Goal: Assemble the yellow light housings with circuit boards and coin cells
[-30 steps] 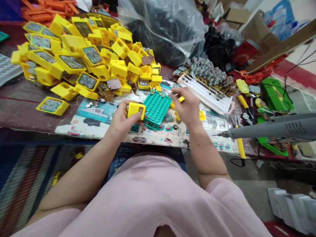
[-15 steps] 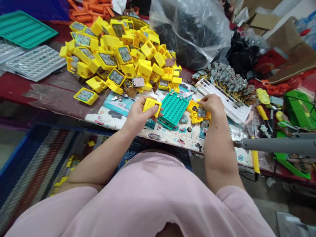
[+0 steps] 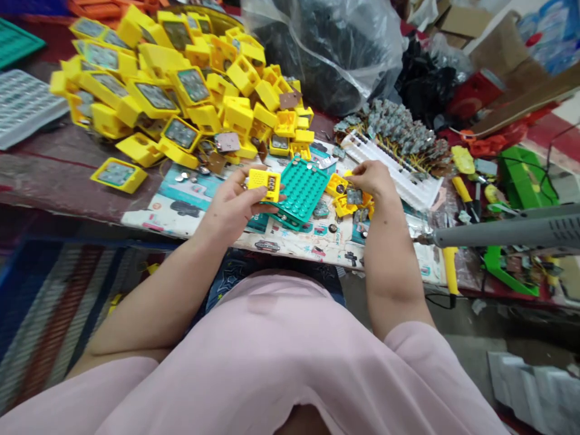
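My left hand (image 3: pixel 233 199) grips a small yellow plastic case (image 3: pixel 259 182), its thumb on the front face. That face has a grid of little holes and, at its right side, an opening with metal parts inside. Close beside the case lies a green dimpled tray (image 3: pixel 302 192), with a few small metal discs on its far edge. My right hand (image 3: pixel 375 178) is over a small group of yellow case parts (image 3: pixel 344 206), fingertips pinched together; what they hold, if anything, is hidden. A grey component (image 3: pixel 354 196) rests among those parts.
A large heap of yellow cases (image 3: pixel 154 96) covers the table's left. A clear plastic bag (image 3: pixel 321 48) stands behind. Right of my hand are a white rack (image 3: pixel 394 172) with wired circuit boards (image 3: pixel 399 130), and a grey power tool (image 3: pixel 502 229) projecting in from the right edge.
My left thumb has slid down the yellow case, and the opening with metal parts now shows. My right hand stays over the yellow parts. The whole view has shifted, moving the scene leftward.
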A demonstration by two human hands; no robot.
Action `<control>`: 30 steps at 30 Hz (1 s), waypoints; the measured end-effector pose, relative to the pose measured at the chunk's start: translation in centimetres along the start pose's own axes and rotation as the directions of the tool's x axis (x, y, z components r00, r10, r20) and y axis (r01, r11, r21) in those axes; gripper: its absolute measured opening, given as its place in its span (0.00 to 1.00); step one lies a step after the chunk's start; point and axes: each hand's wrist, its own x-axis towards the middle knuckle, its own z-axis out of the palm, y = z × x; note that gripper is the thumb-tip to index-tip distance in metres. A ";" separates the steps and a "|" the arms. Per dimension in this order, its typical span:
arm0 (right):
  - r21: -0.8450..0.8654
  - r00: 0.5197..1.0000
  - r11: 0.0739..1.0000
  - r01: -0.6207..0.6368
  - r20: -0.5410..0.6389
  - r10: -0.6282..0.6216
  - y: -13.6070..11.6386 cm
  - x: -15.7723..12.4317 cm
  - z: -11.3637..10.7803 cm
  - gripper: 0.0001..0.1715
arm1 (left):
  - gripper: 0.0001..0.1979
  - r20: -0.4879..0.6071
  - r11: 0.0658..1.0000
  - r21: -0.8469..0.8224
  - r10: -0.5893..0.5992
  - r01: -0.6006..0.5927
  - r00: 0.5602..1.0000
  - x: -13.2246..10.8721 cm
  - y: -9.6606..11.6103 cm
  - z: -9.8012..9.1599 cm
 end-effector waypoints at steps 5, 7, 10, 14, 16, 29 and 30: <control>0.178 0.966 0.977 0.118 -0.249 -0.071 0.3 -1.6 -0.8 0.16 | 0.22 -0.022 0.999 0.002 0.032 -0.032 0.999 -0.6 1.0 0.8; 0.259 0.918 0.934 0.246 -0.371 -0.139 -0.8 -4.1 -0.9 0.15 | 0.22 0.004 0.999 -0.034 0.033 -0.033 0.999 -0.9 1.1 1.5; 0.272 0.781 0.812 0.516 -0.539 -0.316 -3.0 -9.4 -0.5 0.13 | 0.23 0.069 0.994 -0.112 0.005 0.003 0.998 -1.3 0.7 2.5; 0.030 0.435 0.589 0.807 -0.706 -0.560 -5.0 -14.8 0.5 0.08 | 0.25 0.132 0.984 -0.175 0.003 0.021 0.991 -1.6 -0.1 3.6; -0.117 0.329 0.575 0.810 -0.722 -0.609 -5.3 -15.6 0.9 0.09 | 0.26 0.134 0.982 -0.187 0.020 0.005 0.991 -1.7 -0.4 4.0; -0.340 0.271 0.594 0.730 -0.654 -0.707 -5.5 -15.8 1.9 0.10 | 0.28 0.118 0.987 -0.155 0.069 -0.050 0.991 -2.1 -1.9 4.7; -0.330 0.270 0.594 0.734 -0.660 -0.701 -5.4 -15.8 1.9 0.10 | 0.28 0.111 0.987 -0.150 0.076 -0.059 0.991 -2.1 -2.0 4.7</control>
